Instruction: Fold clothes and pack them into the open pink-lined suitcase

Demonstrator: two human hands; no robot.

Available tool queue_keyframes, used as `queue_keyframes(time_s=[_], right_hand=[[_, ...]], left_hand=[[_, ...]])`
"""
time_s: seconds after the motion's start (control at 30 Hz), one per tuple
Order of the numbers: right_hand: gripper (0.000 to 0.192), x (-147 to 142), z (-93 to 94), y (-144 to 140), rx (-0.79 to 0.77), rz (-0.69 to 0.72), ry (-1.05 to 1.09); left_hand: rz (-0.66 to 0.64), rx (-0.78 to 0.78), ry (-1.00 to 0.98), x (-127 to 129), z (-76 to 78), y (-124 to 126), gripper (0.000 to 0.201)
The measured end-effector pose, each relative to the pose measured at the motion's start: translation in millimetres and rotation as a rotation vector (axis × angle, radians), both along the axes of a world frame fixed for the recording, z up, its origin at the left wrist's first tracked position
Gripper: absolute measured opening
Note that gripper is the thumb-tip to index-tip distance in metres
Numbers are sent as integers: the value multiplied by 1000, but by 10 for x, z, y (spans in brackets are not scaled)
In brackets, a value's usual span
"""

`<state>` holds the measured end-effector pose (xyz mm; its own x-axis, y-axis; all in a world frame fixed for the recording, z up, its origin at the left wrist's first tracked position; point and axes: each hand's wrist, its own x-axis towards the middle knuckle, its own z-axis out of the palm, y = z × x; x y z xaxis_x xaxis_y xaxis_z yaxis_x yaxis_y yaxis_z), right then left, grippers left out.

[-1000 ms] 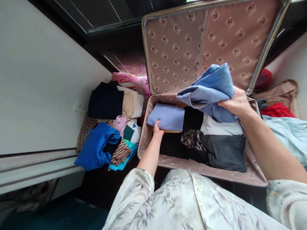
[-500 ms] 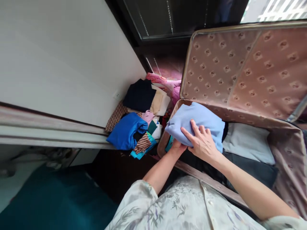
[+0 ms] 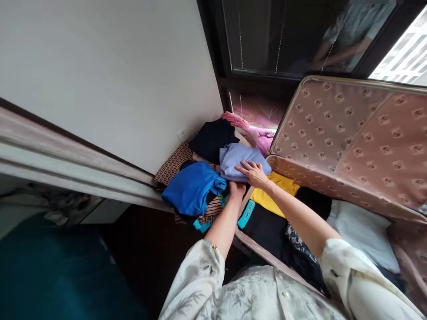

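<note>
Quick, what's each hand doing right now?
Left hand: partly hidden beneath the folded periwinkle cloth; open or closed can't be told.
Right hand: open, resting on it.

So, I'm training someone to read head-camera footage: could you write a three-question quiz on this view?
1. What colour is the folded cloth under the right hand?
2. True or false: the suitcase has its lid open.
3. Which lies inside the suitcase?
A) bright blue garment
B) yellow cloth
C) navy garment

Key: 1. Light blue. 2. True. 3. B.
</note>
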<state>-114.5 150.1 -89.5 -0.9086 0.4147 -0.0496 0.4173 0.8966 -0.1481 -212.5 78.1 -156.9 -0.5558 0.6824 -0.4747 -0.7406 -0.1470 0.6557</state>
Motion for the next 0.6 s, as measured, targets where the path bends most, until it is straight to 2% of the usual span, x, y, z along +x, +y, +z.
queue_keyframes(time_s=[0.07, 0.17, 0.23, 0.3, 0.37, 0.43, 0.5, 0.6], right_hand=[[78, -58, -151, 2, -26, 2, 1], [79, -5, -161, -129, -34, -41, 58], [80, 150, -138, -256, -40, -96, 102], [76, 445, -197, -381, -36, -174, 146], [69, 913, -369, -501, -32, -314, 173], [66, 1545, -624, -620, -29, -526, 160], [68, 2270, -904, -721, -28, -785, 86], [72, 3302, -1253, -772, -65, -1131, -150]], left_hand=[[59, -35, -121, -5, -97, -122, 31], [80, -73, -256, -27, -111, -298, 21], [76, -104, -290, -41, -50, -408, 18], [52, -177, -268, -41, 16, -528, 20], [12, -285, -217, -15, 63, -679, 22], [-36, -360, -143, 49, 101, -865, 22], [-87, -368, -45, 169, 146, -1056, 20], [-211, -325, 78, 468, 224, -1241, 20]])
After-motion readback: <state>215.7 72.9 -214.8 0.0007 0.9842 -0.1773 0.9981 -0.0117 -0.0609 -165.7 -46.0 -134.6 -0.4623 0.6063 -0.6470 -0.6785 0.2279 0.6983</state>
